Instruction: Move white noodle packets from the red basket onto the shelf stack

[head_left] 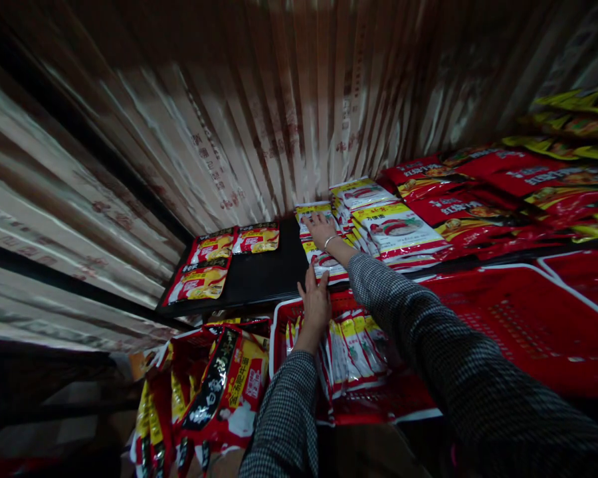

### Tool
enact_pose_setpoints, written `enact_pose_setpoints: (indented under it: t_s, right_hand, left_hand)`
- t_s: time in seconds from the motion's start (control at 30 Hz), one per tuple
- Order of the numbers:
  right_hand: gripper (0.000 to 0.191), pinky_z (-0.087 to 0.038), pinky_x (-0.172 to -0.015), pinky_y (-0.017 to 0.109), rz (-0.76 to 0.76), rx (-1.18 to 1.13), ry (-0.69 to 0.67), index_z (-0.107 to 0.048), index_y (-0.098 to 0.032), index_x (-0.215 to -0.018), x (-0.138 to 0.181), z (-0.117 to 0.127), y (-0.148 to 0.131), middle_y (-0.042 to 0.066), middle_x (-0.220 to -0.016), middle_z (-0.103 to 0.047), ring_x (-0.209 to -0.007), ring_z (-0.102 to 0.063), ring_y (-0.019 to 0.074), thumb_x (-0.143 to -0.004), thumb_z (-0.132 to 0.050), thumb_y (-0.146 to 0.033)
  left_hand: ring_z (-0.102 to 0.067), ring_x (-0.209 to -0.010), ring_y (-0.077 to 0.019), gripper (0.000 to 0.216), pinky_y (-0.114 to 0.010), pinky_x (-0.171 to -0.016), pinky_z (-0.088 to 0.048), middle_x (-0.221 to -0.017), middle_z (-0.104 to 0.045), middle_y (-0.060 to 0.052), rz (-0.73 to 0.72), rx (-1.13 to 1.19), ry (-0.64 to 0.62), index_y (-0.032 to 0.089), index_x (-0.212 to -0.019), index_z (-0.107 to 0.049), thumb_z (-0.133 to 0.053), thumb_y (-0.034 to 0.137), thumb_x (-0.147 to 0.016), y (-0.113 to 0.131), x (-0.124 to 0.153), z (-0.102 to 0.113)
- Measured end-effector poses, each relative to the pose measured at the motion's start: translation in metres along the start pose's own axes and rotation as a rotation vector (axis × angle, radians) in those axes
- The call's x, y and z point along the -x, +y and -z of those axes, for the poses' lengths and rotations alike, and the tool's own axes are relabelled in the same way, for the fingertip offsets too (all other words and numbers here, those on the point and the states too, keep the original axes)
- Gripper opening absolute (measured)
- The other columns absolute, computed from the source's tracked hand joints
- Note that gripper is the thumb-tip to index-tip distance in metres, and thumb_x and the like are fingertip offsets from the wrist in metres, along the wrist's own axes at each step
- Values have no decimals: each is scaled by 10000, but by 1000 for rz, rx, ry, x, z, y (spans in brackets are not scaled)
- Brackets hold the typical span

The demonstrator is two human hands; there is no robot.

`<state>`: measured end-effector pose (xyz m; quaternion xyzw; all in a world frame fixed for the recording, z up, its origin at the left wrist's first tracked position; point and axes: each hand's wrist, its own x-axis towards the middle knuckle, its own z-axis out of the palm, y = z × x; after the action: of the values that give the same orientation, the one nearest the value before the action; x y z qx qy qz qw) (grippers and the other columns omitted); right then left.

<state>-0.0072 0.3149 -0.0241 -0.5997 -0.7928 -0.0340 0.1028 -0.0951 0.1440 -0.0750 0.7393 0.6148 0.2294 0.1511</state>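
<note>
Presumably light, slippery and crushable, the white-and-yellow packets (322, 256) lie on the black shelf (259, 282), best held by opposite edges; the right hand (321, 230) rests spread on them, gripping none; the left hand (315, 307), loosely open, is at their front edge, contact unclear.

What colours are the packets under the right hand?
White, yellow and red packets; head view.

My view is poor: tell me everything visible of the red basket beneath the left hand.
The red basket looks like plastic, with a white rim and perforated walls. It sits below the front edge of the black shelf. Inside, white, yellow and red packets stand in a row. The left hand is over it; whether the arm touches it is unclear.
</note>
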Motion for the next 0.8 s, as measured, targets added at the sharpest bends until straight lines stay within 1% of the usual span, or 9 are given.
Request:
enact_pose_setpoints:
  t_s: [0.1,0.17,0.27,0.37,0.47,0.57,0.63,0.7,0.8]
  right_hand:
    - [625,-258,-1054,526,43,2,29,-242,-145,-1464,21,10,-3,191,-1491,-313,-1367,-249,332,-872,-442,-146]
    - [674,-268,-1059,505,86,-16,26,-234,-130,-1467,46,16,-6,208,-1488,-313,-1370,-254,327,-849,-501,-161]
    - [652,-268,-1075,472,149,-65,-6,-306,-89,-1437,99,20,-8,227,-1477,-330,-1368,-280,326,-830,-533,-158]
    - [543,-268,-1098,434,241,-151,11,-365,-80,-1412,162,19,-4,200,-1468,-367,-1375,-294,292,-873,-414,-125]
    - [514,-282,-1103,457,259,-248,-21,-403,-66,-1388,220,15,5,214,-1462,-375,-1375,-312,288,-878,-392,-132]
    - [499,-330,-1085,459,247,-371,-174,-449,-91,-1359,263,4,10,197,-1409,-457,-1339,-389,268,-864,-405,-130]
    - [522,-360,-1071,435,231,-483,-271,-451,-91,-1361,282,-6,8,196,-1377,-496,-1305,-443,261,-842,-455,-145]
    - [533,-385,-1052,420,168,-601,-324,-452,-105,-1364,293,-16,1,184,-1356,-524,-1269,-488,261,-836,-488,-172]
    - [516,-435,-996,393,41,-736,-390,-466,-145,-1359,296,-25,-13,145,-1313,-575,-1174,-573,256,-849,-503,-205]
  left_hand:
    - [-179,-1436,-259,625,-611,-1101,-137,-1571,-183,-118,5,4,-10,274,-1347,-426,-425,4,-783,1,0,1]
    - [-187,-1434,-259,628,-601,-1108,-128,-1568,-193,-122,16,3,-15,263,-1347,-429,-433,4,-775,4,1,4]
    - [-179,-1438,-253,624,-582,-1122,-130,-1566,-198,-126,20,20,-1,239,-1356,-424,-436,11,-776,8,5,9]
    - [-233,-1422,-257,555,-544,-1133,-174,-1544,-247,-152,45,69,35,187,-1346,-443,-448,61,-806,9,12,17]
    - [-346,-1366,-255,489,-438,-1122,-284,-1475,-365,-173,72,134,100,132,-1304,-498,-484,107,-816,4,20,25]
    - [-478,-1252,-231,405,-386,-1084,-359,-1322,-532,-132,59,170,124,155,-1201,-591,-496,106,-810,-2,29,32]
    - [-546,-1152,-224,338,-383,-1039,-407,-1186,-612,-115,75,145,101,162,-1103,-645,-498,97,-805,-4,38,37]
    - [-576,-1081,-221,279,-380,-995,-438,-1081,-648,-105,100,80,53,160,-1006,-677,-501,88,-803,-3,48,40]
    - [-565,-1077,-223,235,-374,-975,-441,-1085,-649,-108,114,-46,-15,154,-950,-690,-507,98,-813,3,67,43]
